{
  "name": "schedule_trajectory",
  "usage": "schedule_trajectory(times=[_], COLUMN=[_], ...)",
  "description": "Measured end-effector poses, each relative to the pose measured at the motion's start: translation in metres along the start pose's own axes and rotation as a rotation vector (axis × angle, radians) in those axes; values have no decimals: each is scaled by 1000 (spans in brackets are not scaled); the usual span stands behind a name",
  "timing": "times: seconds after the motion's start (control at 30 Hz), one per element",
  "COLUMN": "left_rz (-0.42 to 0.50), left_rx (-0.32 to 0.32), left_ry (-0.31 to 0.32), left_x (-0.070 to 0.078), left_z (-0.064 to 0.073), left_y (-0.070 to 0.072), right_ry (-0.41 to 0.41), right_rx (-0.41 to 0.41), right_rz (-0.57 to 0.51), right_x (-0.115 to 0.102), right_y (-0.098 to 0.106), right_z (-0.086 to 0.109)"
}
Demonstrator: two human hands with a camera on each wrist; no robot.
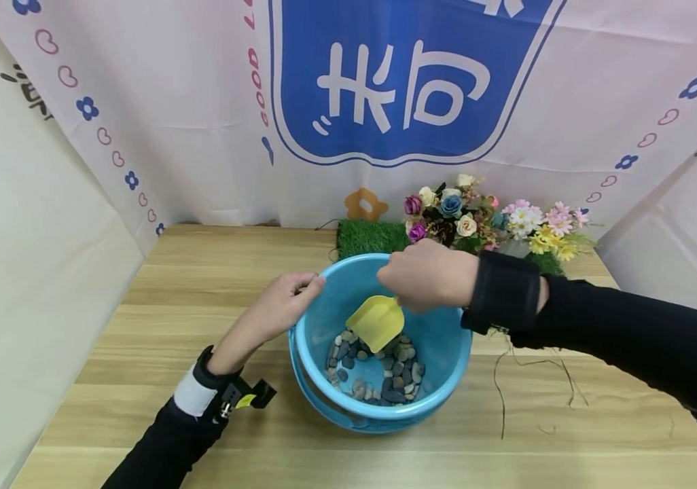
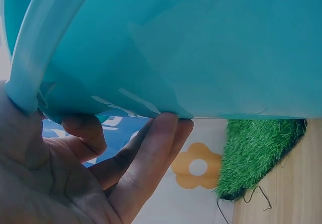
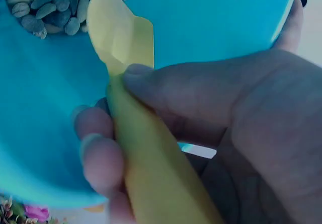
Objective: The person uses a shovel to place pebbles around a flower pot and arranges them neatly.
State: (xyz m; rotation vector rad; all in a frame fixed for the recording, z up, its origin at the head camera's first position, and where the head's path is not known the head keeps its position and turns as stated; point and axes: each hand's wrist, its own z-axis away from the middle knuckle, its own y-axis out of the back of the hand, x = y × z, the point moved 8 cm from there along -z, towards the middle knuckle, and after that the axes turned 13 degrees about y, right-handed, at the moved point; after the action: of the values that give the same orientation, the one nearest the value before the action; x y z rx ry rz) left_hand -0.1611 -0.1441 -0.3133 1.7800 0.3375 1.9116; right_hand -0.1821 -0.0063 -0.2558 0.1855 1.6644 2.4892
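A light-blue bucket (image 1: 443,356) stands on the wooden table, with grey, dark and pale pebbles (image 1: 394,387) spread over its bottom. My left hand (image 1: 275,309) grips the bucket's left rim. In the left wrist view, the thumb side of that hand (image 2: 75,168) is at the rim and the fingers lie against the outer wall. Over the bucket's right side, my right hand (image 1: 431,275) holds a yellow toy shovel (image 1: 378,322) by its handle, blade pointing down toward the pebbles. The right wrist view shows thumb and fingers wrapped around the shovel handle (image 3: 151,158).
Behind the bucket lies a green artificial grass mat (image 1: 369,236), with artificial flowers (image 1: 452,214) at its right. Thin dark strands (image 1: 562,373) lie on the wooden table (image 1: 202,272) to the right. A printed cloth (image 1: 202,136) hangs along the back.
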Motion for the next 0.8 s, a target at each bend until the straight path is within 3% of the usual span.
schedule_trajectory(times=[0.23, 0.6, 0.8], left_rz=[-7, 6, 16], left_rx=[3, -14, -19], left_ry=[-2, -8, -4], left_x=[0, 0, 0], left_z=[0, 0, 1], left_y=[1, 0, 0], right_ry=[36, 22, -17], right_rx=[-45, -114, -202], right_rz=[-1, 3, -16], right_x=[-9, -8, -8], right_y=[-4, -19, -31], right_z=[-18, -34, -40])
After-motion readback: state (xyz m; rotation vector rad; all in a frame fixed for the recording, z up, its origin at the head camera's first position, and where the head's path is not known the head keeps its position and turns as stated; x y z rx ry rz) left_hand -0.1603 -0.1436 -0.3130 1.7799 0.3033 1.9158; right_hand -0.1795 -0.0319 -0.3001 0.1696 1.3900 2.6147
